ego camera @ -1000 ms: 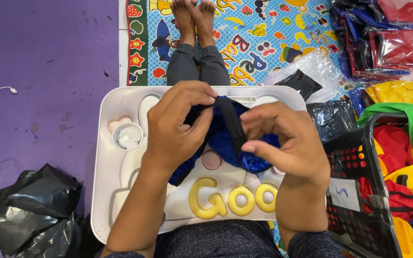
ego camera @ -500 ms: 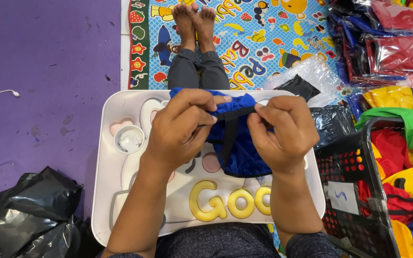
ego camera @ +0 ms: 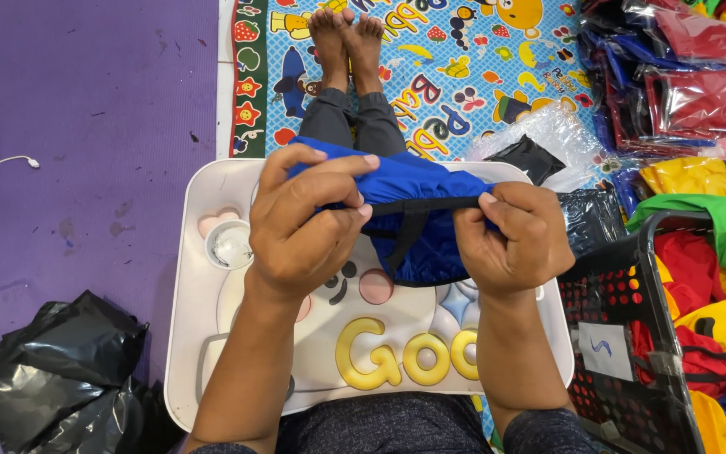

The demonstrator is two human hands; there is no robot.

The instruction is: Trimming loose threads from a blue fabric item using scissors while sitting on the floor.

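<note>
Above white lap tray [ego camera: 186,336] on purple floor, blue cloth [ego camera: 418,214] with black strap [ego camera: 418,204] stretched sideways, long axis left to right. Pinched tight at each end by left hand [ego camera: 308,223] and right hand [ego camera: 514,235].

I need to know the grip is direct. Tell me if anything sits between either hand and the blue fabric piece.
Nothing visible does. The left hand and right hand both pinch the blue fabric piece directly, holding it above the white lap tray with its black strap stretched between them. No bag or other cloth lies between fingers and fabric.
</note>
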